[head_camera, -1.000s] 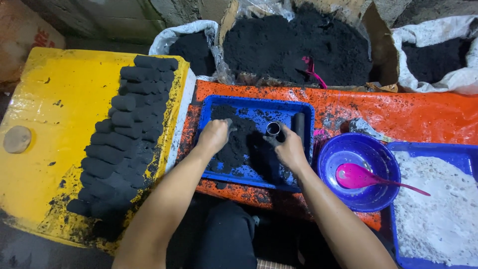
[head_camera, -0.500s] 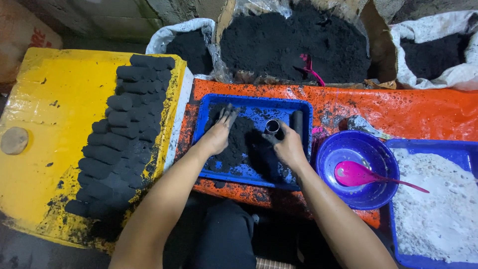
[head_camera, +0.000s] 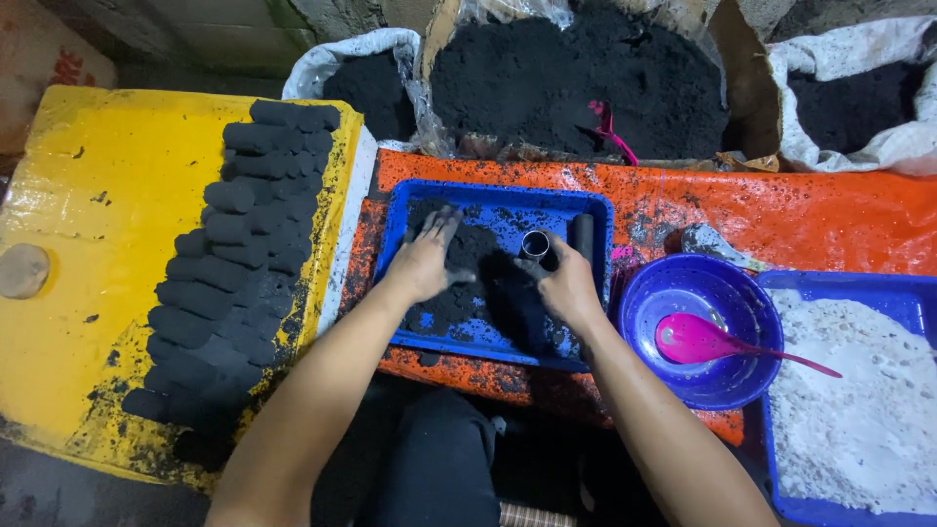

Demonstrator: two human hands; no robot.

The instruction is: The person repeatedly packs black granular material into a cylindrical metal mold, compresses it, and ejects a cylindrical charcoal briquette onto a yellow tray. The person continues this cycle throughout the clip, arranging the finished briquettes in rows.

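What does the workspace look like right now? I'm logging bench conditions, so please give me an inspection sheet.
Surface: orange top, stained with black powder; yellow board beside it.
Job's things: blue tray holding black powder; metal tube upright in it, with a dark rod next to it.
Clutter: rows of black briquettes on the yellow board; purple bowl with pink spoon; blue tub of white powder.
Grippers: left hand flat on the powder; right hand at the tube.
Cables: nothing seen.
Surroundings: sacks of black powder behind.
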